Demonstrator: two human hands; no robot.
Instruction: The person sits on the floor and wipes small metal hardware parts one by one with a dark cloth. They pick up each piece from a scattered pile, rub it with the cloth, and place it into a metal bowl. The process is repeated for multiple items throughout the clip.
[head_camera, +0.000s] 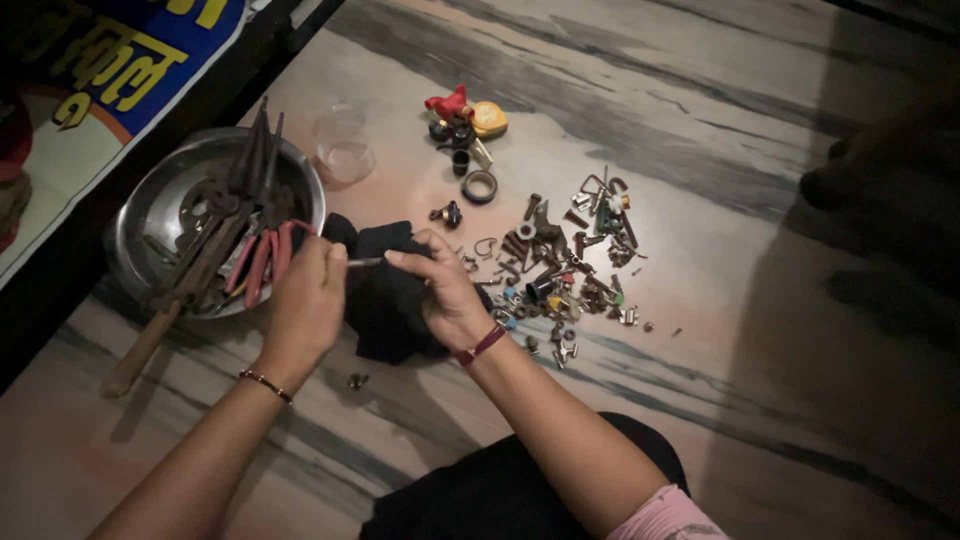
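Note:
My left hand (307, 300) pinches a thin metal rod (364, 262) by one end. My right hand (440, 290) holds the rod's other end with a black cloth (385, 300) bunched under and around its fingers. Both hands hover over the marble floor, just right of a steel bowl (150, 215). A pile of small metal parts (565, 265), screws, bolts and hooks, lies just right of my right hand.
The steel bowl holds pliers with red handles (262, 260) and long tools, one with a wooden handle (140, 352). A clear plastic cup (343, 148) and a red and yellow cluster of small items (465, 118) lie farther away. A loose nut (357, 380) lies near my knee.

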